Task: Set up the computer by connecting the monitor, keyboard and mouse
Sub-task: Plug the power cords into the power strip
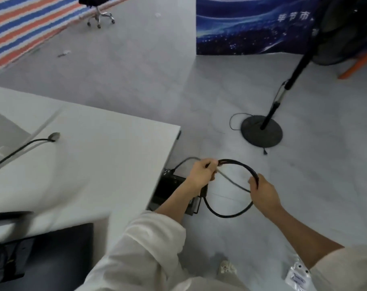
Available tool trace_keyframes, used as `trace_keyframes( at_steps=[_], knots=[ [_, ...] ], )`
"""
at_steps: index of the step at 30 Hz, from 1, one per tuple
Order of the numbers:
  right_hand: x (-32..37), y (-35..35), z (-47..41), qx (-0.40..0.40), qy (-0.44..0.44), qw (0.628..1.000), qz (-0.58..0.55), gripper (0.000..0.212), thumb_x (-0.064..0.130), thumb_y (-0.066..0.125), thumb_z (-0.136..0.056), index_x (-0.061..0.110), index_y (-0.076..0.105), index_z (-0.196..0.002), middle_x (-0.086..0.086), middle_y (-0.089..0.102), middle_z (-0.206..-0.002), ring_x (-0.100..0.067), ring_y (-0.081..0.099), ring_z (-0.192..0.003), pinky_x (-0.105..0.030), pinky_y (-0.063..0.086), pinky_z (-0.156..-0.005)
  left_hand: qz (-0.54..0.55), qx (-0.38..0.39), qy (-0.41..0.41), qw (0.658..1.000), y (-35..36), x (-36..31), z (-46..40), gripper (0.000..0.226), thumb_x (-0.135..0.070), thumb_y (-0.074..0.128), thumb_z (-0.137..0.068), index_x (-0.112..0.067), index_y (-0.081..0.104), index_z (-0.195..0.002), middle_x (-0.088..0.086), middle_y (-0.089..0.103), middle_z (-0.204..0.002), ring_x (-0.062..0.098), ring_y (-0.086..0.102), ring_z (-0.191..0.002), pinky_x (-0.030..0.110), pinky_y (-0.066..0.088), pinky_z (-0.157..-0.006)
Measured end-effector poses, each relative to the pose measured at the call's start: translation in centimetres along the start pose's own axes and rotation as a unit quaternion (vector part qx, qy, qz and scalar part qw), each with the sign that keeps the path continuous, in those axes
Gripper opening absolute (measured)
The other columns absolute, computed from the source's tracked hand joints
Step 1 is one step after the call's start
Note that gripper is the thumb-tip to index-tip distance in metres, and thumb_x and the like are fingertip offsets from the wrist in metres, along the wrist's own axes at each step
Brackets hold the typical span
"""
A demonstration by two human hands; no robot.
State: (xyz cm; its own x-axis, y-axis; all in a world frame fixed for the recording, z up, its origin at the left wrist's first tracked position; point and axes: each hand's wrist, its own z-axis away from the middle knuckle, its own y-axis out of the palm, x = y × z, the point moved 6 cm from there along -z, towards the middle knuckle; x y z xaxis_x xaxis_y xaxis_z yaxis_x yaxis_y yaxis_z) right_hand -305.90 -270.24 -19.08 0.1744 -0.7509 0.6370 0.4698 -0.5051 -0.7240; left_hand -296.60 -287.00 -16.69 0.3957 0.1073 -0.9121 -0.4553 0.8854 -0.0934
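Both hands are gripping the thick black looped cable point(226, 214) — left hand point(201, 174) is curling round its top, right hand point(262, 193) is clutching the loop's right side — over the pale grey floor point(304, 185).

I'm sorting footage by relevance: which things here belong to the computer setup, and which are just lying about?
Job:
- looped black cable, held by left hand and right hand
- black computer box on the floor
- black cable with silver plug on white desk

Lying about:
- black round-based fan stand
- wheeled office chair

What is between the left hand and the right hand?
In the head view, a grey cable and the black cable loop span from left hand to right hand.
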Motion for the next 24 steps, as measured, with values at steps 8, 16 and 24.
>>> trace_keyframes(
  at_steps=[8, 16, 24],
  knots=[
    [-9.7, 4.1, 0.9, 0.085, 0.092, 0.991, -0.040, 0.020, 0.025, 0.033, -0.101, 0.010, 0.046, -0.099, -0.007, 0.055, -0.071, -0.022, 0.054, -0.062, -0.031, 0.040, -0.054, 0.120, -0.046, -0.164, 0.978, 5.2, 9.5, -2.9, 0.013, -0.007, 0.045, -0.098, 0.000, 0.053, -0.105, 0.012, 0.056, -0.066, 0.018, 0.048, -0.050, 0.025, 0.044, -0.050],
    [-14.4, 10.9, -0.9, 0.111, 0.130, 0.975, -0.145, 0.023, 0.024, 0.033, -0.101, 0.011, 0.052, -0.104, -0.004, 0.061, -0.091, -0.019, 0.054, -0.074, -0.034, 0.043, -0.066, 0.199, -0.113, -0.251, 0.940, 3.7, 19.3, -3.2, 0.017, -0.005, 0.041, -0.099, -0.003, 0.057, -0.100, 0.007, 0.060, -0.061, 0.018, 0.063, -0.057, 0.031, 0.055, -0.063],
    [-16.2, 14.1, -2.2, 0.105, 0.080, 0.982, -0.134, 0.019, 0.018, 0.033, -0.100, 0.018, 0.052, -0.097, 0.001, 0.045, -0.055, -0.015, 0.038, -0.046, -0.027, 0.031, -0.047, 0.118, -0.101, -0.376, 0.914, 6.3, 28.2, -4.1, 0.013, -0.018, 0.050, -0.097, -0.014, 0.059, -0.089, 0.009, 0.057, -0.096, 0.024, 0.055, -0.092, 0.034, 0.042, -0.079]
  ],
)
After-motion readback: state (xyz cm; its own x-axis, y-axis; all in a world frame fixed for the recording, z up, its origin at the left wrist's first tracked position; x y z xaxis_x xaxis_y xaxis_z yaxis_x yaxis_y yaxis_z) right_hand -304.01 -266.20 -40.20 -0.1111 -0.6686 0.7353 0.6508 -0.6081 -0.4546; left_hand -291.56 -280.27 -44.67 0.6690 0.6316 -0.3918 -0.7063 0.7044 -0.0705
